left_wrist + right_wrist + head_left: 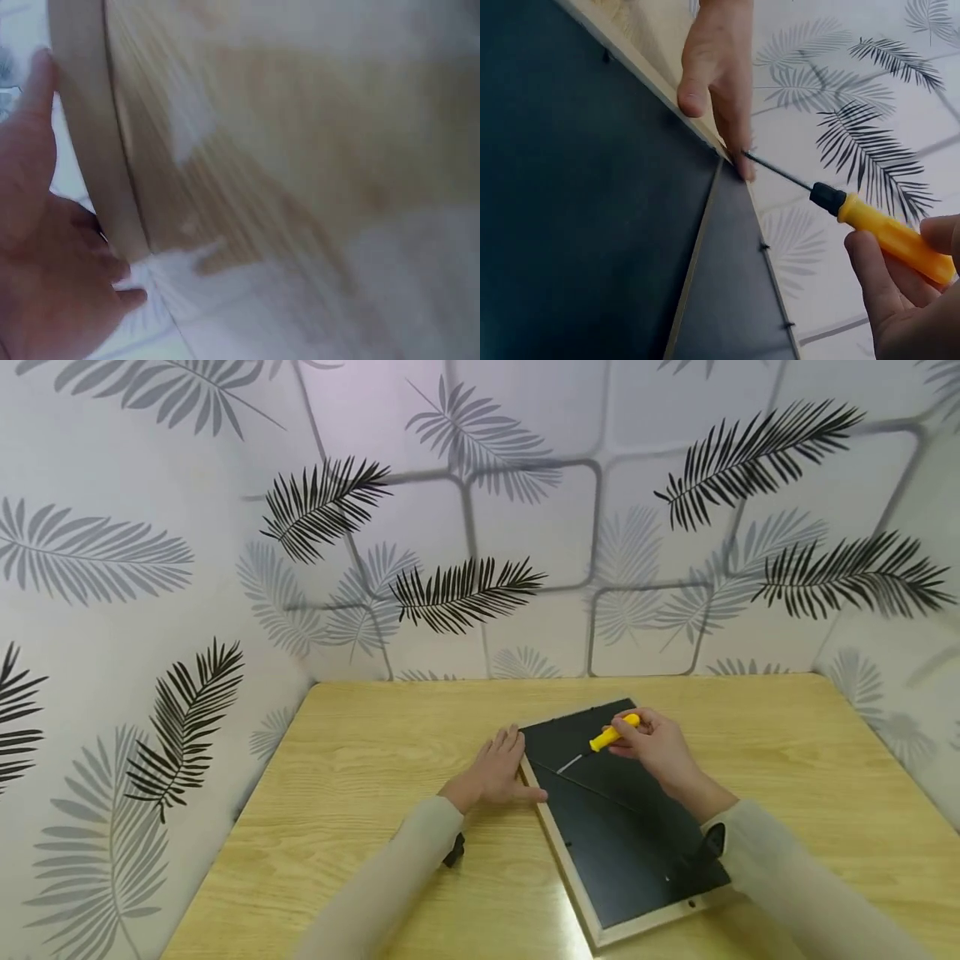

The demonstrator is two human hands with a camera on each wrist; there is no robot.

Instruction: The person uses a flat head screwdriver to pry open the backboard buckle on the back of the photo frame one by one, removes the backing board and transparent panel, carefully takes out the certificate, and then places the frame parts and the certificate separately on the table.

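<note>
A picture frame [557, 847] with pale wooden edges lies back side up on the table. Its black backing board [622, 860] has a slanting line across it, the edge of a stand flap. At the far left corner, my left hand [498, 772] rests against the frame with spread fingers, its thumb over the edge. My right hand [663, 758] holds a screwdriver [613, 732] by its yellow handle above the board. In the right wrist view, the screwdriver's [896, 236] thin shaft points toward the frame's corner near the left hand [720, 60]; whether the tip touches cannot be told.
Small dark metal tabs [765, 246] stand along the frame's inner edge. Beneath everything is a light wooden table [375, 752], bordered at the back and left by a wall [525, 543] with a feather pattern. A dark band shows at each wrist.
</note>
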